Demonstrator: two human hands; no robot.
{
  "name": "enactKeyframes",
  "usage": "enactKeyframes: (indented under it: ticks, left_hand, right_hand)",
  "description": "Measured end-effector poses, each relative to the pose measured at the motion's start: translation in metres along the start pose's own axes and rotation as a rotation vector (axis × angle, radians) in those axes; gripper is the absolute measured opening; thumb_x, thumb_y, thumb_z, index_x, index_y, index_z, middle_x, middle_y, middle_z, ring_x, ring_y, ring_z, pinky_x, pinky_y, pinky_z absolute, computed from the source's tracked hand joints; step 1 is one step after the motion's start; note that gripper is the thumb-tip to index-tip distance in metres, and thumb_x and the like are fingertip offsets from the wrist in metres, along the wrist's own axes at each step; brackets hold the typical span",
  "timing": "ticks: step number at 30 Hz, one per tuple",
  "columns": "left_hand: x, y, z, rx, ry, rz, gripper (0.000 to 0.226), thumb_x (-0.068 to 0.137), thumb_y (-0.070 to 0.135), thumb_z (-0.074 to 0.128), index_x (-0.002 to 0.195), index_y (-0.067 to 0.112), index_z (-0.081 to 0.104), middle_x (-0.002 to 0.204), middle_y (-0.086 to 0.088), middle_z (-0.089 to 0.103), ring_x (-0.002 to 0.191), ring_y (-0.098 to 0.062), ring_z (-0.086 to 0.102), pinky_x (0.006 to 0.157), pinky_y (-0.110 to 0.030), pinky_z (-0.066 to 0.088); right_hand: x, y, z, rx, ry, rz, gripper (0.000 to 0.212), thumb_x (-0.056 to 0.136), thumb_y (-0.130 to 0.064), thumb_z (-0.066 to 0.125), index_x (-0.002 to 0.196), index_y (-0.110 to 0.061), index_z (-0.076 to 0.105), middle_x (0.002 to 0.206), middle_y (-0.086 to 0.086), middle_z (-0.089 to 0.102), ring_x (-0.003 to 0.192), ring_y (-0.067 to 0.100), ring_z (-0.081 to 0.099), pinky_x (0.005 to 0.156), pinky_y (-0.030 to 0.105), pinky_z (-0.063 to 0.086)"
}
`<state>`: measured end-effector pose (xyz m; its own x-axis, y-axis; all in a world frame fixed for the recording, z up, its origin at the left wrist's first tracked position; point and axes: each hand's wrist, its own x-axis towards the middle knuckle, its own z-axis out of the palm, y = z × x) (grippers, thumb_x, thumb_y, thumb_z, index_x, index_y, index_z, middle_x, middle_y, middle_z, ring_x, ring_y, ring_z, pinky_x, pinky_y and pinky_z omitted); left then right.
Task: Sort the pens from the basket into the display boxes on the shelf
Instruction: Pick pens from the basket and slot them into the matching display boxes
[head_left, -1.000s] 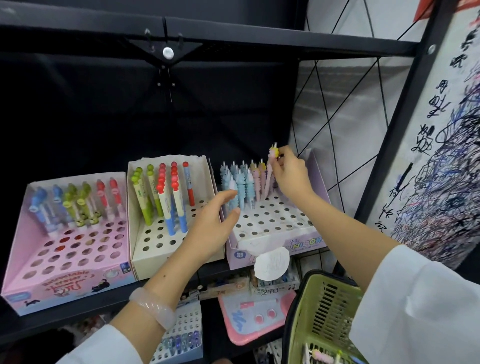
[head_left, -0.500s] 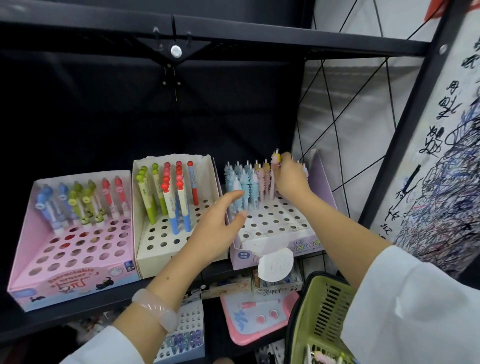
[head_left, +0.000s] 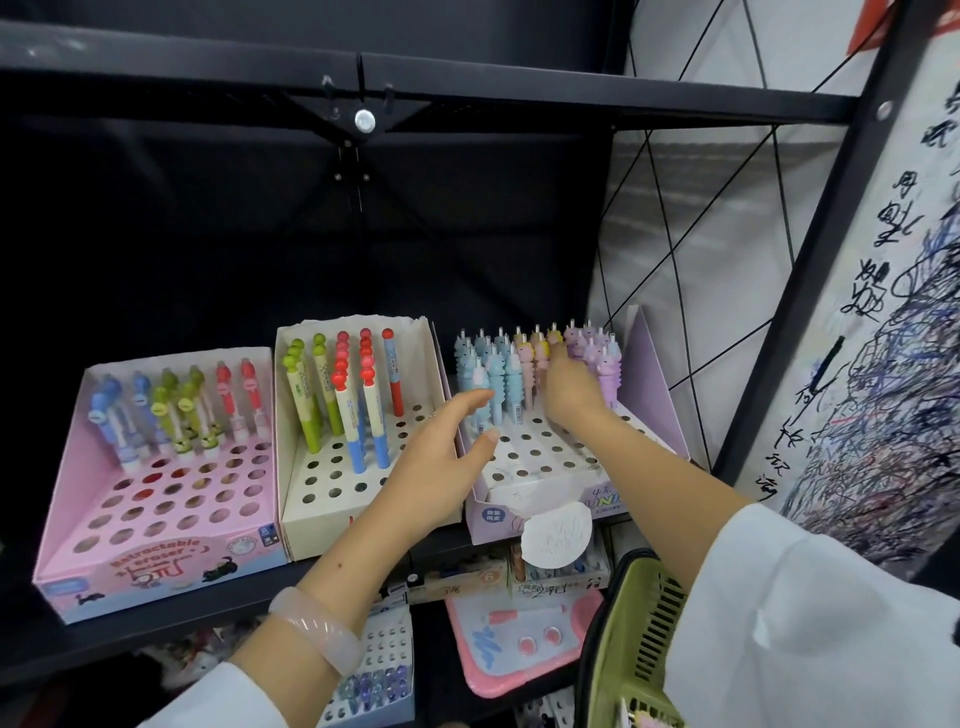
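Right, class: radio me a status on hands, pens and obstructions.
Left hand open at purple box front. Right hand among pink pens; grip unclear. Green basket below. Nothing blocking.

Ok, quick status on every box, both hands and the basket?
Pink box: back rows filled, front holes bare.
Cream box: partly filled.
Purple box: back rows filled.
Left hand: open, at the purple box's left edge.
Right hand: among the pink pens, grip hidden.
Green basket: on right arm.
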<state>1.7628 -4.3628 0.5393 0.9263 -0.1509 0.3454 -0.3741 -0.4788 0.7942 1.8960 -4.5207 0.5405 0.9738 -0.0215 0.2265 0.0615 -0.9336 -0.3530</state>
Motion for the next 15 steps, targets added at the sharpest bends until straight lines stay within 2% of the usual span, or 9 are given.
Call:
enactKeyframes:
  ticks: [3,6,7,9,10,11,15]
  left_hand:
    - [-0.001,0.000,0.000,0.006,0.000,0.008,0.041,0.095,0.027,0.048,0.134,0.034,0.039,0.128,0.027,0.037,0.123,0.006,0.030,0.102,-0.019,0.023]
    - [-0.005,0.005,0.007,-0.013,0.001,0.023,0.038,0.095,0.025,0.048,0.132,0.034,0.040,0.128,0.025,0.040,0.124,0.004,0.034,0.102,-0.019,0.025]
    - [-0.006,0.008,0.011,-0.031,0.001,0.027,0.038,0.095,0.024,0.048,0.132,0.033,0.042,0.128,0.023,0.042,0.123,0.002,0.036,0.102,-0.019,0.027]
    - [-0.011,0.017,0.025,-0.108,-0.005,0.024,0.036,0.095,0.019,0.049,0.129,0.030,0.045,0.128,0.017,0.047,0.120,0.000,0.041,0.100,-0.018,0.030]
    - [-0.015,0.022,0.035,-0.167,-0.013,0.026,0.034,0.094,0.017,0.050,0.125,0.031,0.046,0.127,0.015,0.049,0.117,0.002,0.044,0.099,-0.017,0.032]
    - [-0.018,0.026,0.045,-0.223,-0.026,0.031,0.033,0.094,0.015,0.050,0.122,0.032,0.046,0.124,0.014,0.052,0.113,0.005,0.047,0.098,-0.014,0.035]
    - [-0.036,0.038,0.102,-0.359,-0.181,0.045,0.032,0.094,0.011,0.050,0.111,0.038,0.048,0.115,0.019,0.054,0.108,0.011,0.050,0.091,-0.008,0.039]
  right_hand:
    - [-0.007,0.000,-0.004,0.101,-0.011,0.017,0.043,0.096,-0.007,0.039,0.138,0.000,0.031,0.117,0.021,0.059,0.102,0.032,0.058,0.071,0.029,0.040]
    - [-0.026,0.003,-0.016,0.256,-0.021,-0.052,0.041,0.094,-0.007,0.041,0.133,0.004,0.038,0.125,0.023,0.054,0.090,0.025,0.053,0.058,0.011,0.036]
    - [-0.035,0.004,-0.022,0.297,-0.041,-0.073,0.039,0.094,-0.008,0.042,0.131,0.003,0.041,0.127,0.021,0.054,0.092,0.023,0.052,0.061,0.008,0.037]
    - [-0.057,0.011,-0.037,0.387,-0.095,-0.109,0.032,0.094,-0.010,0.044,0.124,-0.004,0.051,0.121,0.014,0.058,0.103,0.025,0.055,0.083,0.022,0.044]
    - [-0.070,0.018,-0.045,0.443,-0.124,-0.120,0.029,0.094,-0.012,0.044,0.121,-0.008,0.054,0.116,0.009,0.060,0.103,0.023,0.056,0.086,0.028,0.046]
    - [-0.082,0.025,-0.053,0.501,-0.150,-0.131,0.027,0.094,-0.013,0.045,0.118,-0.010,0.057,0.110,0.006,0.061,0.099,0.019,0.057,0.084,0.030,0.048]
    - [-0.140,0.083,-0.078,0.715,-0.245,-0.094,0.018,0.098,-0.013,0.043,0.103,-0.015,0.060,0.091,-0.003,0.066,0.085,0.008,0.063,0.078,0.022,0.053]
